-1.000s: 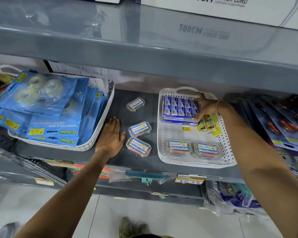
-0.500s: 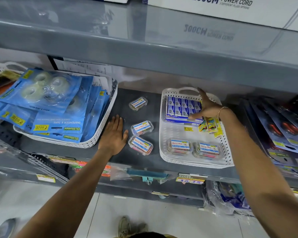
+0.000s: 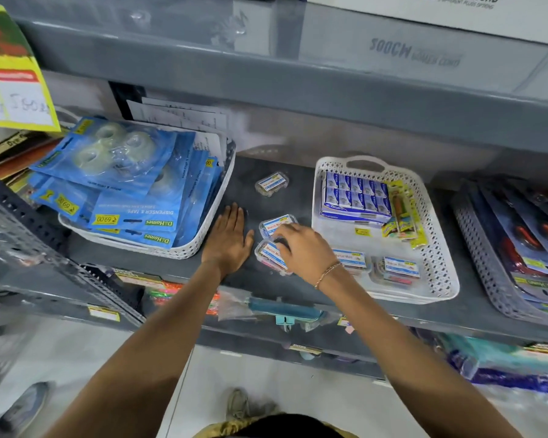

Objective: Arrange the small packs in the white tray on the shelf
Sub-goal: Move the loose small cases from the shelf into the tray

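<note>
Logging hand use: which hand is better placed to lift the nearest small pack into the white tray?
Right. The right hand is on the nearest small pack, beside the white tray; the left hand lies flat on the shelf.

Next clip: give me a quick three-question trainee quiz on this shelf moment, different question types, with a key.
1. True or false: the left hand lies flat on the shelf.
2. How many small packs sit outside the white tray?
3. The right hand is over: A) the nearest loose pack, B) the blue boxes, C) the tape packs.

Key: 1 true; 2 three; 3 A.
</note>
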Motion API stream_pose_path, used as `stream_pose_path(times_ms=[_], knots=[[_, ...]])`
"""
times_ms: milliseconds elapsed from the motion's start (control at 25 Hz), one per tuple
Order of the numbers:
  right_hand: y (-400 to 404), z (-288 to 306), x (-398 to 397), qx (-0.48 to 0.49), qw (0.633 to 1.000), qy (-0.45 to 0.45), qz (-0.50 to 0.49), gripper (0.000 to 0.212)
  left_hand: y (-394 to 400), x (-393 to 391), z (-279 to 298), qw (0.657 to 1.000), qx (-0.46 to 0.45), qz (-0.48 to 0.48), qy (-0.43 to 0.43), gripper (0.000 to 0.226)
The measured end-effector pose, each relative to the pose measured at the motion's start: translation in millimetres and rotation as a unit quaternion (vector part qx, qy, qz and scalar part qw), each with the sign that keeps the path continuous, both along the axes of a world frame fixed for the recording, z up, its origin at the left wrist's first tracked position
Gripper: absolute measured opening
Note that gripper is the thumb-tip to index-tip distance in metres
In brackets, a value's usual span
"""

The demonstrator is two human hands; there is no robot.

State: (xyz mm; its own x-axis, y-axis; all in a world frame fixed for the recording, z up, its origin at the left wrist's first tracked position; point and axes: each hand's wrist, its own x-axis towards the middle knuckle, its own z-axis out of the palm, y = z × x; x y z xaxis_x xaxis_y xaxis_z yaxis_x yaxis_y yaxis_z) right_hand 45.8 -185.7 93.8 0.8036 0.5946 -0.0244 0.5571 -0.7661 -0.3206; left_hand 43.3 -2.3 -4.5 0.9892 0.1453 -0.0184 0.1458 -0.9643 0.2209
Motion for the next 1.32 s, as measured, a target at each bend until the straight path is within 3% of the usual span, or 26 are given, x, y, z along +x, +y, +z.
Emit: stream_pose_path(times_ms=[320,440,560,840,1320], knots=[[23,-16,-9,-0.157,0.987,0.036,-0.023,0.068,1,1,0,1.0,-0.019,-0.004,0.0,0.065],[27,-10,-7,-0.192,0.981,0.037,0.008,0.059,1,0,0,1.0,-0.02,-0.009,-0.003,0.065],[27,11,10,-0.168,0.985,0.04,0.013,0.05,2,2,0,1.0,-0.019,0.001,0.005,0.065],[38,18,74,-0.166,0.984,0.04,0.049,0.051,2,2,2,1.0,-0.019,0.011,0.005,0.066],[34,-2,88,-0.161,0.977,0.097,0.098,0.059,0,0,7,1.0,-0.012,0.011,-0.006,0.067]])
